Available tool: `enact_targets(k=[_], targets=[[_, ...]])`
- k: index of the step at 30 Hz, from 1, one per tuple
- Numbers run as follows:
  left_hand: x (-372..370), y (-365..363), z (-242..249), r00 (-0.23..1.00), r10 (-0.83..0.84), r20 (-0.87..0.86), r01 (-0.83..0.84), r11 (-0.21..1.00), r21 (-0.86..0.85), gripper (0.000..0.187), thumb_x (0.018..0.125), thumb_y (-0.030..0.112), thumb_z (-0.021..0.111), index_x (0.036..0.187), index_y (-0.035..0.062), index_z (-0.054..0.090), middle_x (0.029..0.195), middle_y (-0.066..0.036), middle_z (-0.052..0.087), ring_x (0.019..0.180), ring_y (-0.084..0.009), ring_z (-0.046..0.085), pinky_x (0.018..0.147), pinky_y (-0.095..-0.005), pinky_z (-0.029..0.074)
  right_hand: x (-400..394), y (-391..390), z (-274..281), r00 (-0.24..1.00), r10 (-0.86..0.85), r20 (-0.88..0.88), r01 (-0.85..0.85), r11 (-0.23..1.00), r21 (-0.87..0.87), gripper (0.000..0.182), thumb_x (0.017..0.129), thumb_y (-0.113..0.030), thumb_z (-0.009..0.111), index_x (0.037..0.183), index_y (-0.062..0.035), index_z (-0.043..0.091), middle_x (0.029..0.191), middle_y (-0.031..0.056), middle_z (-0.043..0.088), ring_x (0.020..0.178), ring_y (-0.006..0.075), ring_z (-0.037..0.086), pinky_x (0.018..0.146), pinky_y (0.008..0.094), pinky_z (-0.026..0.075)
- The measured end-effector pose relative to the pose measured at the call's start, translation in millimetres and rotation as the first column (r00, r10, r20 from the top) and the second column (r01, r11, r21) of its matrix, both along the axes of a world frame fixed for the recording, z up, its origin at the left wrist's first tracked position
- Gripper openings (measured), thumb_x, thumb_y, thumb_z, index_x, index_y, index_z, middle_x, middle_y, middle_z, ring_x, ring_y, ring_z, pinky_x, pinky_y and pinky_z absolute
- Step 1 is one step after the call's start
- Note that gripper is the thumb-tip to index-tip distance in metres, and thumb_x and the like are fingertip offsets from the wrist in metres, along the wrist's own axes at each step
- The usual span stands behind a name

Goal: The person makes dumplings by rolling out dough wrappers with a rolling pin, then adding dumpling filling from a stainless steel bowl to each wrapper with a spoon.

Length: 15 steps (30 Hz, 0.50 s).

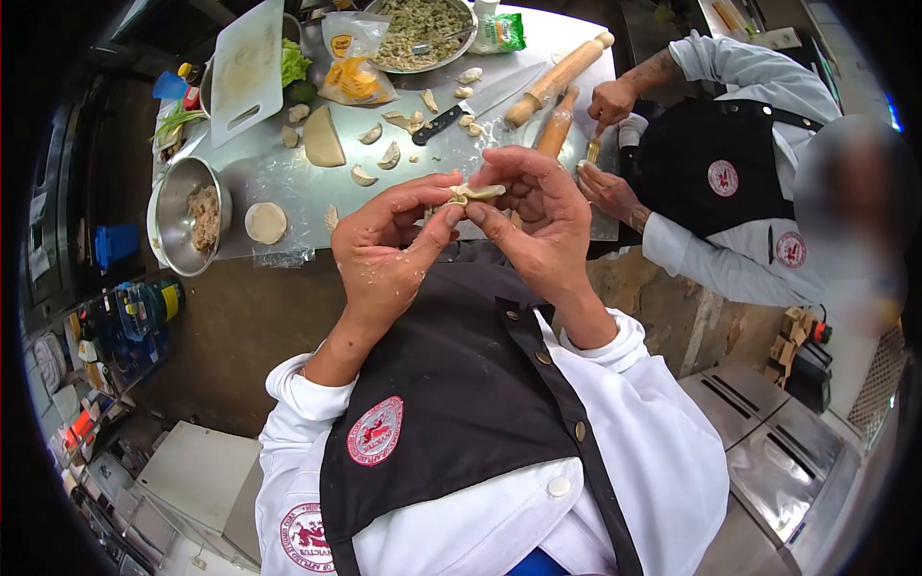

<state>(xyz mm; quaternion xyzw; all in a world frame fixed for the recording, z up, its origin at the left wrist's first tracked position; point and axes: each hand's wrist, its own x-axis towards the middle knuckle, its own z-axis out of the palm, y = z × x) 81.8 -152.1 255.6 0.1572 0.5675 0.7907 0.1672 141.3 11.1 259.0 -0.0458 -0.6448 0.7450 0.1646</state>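
My left hand (pixel 384 245) and my right hand (pixel 541 219) meet just above the table's near edge. Between their thumbs and fingertips they pinch a small pale dumpling (pixel 477 192), whose folded edge pokes out toward the right. Bits of dough or filling stick to my left hand. Several finished dumplings (pixel 389 156) lie scattered on the steel table beyond my hands. To the left, a round dough wrapper (pixel 266 223) rests on plastic film. Beside it a metal bowl (pixel 219 230) holds a light minced filling (pixel 203 213).
A large kitchen knife (pixel 480 104), two rolling pins (pixel 559 81) (pixel 557 125) and a slab of dough (pixel 324 139) lie on the table. Behind stand a big bowl of green filling (pixel 427 29) and a white cutting board (pixel 248 72). At right, a co-worker's hands (pixel 611 192) hold a fork (pixel 593 152).
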Motion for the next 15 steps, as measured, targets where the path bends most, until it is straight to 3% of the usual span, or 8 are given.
enact_targets(k=[5,7,9,12,15], targets=[[3.3,1.0,-0.6,1.000,0.020,-0.002,-0.020,1.000,-0.021,0.021,0.094,-0.004,0.071,0.115,-0.0044,0.068,0.124,-0.019,0.070,0.102,-0.0192,0.072,0.078,-0.0287,0.066,-0.3,-7.7,-1.4,0.997,-0.063,0.035,0.065,0.996,-0.063,0.052,0.092,0.002,0.074,0.140,-0.0020,0.055,0.120,0.0091,0.069,0.108,0.0141,0.067,0.088,0.0278,0.057],[4.0,0.3,-0.3,0.999,0.028,-0.024,-0.029,0.998,-0.049,0.022,0.095,-0.002,0.071,0.116,-0.0045,0.067,0.123,-0.020,0.070,0.103,-0.0200,0.072,0.079,-0.0307,0.066,4.8,-10.2,-6.4,0.992,0.070,0.107,-0.040,0.965,-0.258,0.048,0.095,-0.001,0.071,0.140,-0.0004,0.055,0.124,0.0115,0.069,0.111,0.0165,0.067,0.091,0.0303,0.058],[3.6,-1.2,5.4,0.999,0.043,-0.020,-0.047,0.966,-0.256,0.028,0.094,-0.001,0.073,0.120,-0.0042,0.065,0.124,-0.019,0.070,0.103,-0.0188,0.073,0.076,-0.0282,0.066,6.9,-9.7,-10.4,0.984,0.109,0.143,-0.063,0.954,-0.294,0.044,0.096,-0.001,0.070,0.138,0.0002,0.056,0.123,0.0123,0.069,0.112,0.0177,0.067,0.092,0.0317,0.059],[3.3,0.1,7.7,0.997,0.075,0.017,-0.071,0.981,-0.180,0.038,0.089,-0.002,0.078,0.125,-0.0042,0.065,0.124,-0.014,0.070,0.095,-0.0145,0.074,0.074,-0.0228,0.062,6.0,-8.4,-16.6,0.977,0.128,0.172,-0.061,0.935,-0.348,0.038,0.097,0.001,0.068,0.134,0.0013,0.058,0.123,0.0141,0.069,0.112,0.0200,0.068,0.092,0.0339,0.060],[3.4,3.2,10.7,0.996,0.065,-0.057,-0.072,0.988,-0.135,0.047,0.086,-0.003,0.080,0.129,-0.0031,0.063,0.124,-0.013,0.070,0.091,-0.0148,0.074,0.073,-0.0236,0.063,2.8,-7.0,-22.8,0.991,0.079,0.109,-0.032,0.925,-0.378,0.035,0.096,0.003,0.067,0.130,0.0016,0.060,0.125,0.0160,0.068,0.111,0.0216,0.069,0.089,0.0351,0.062]])
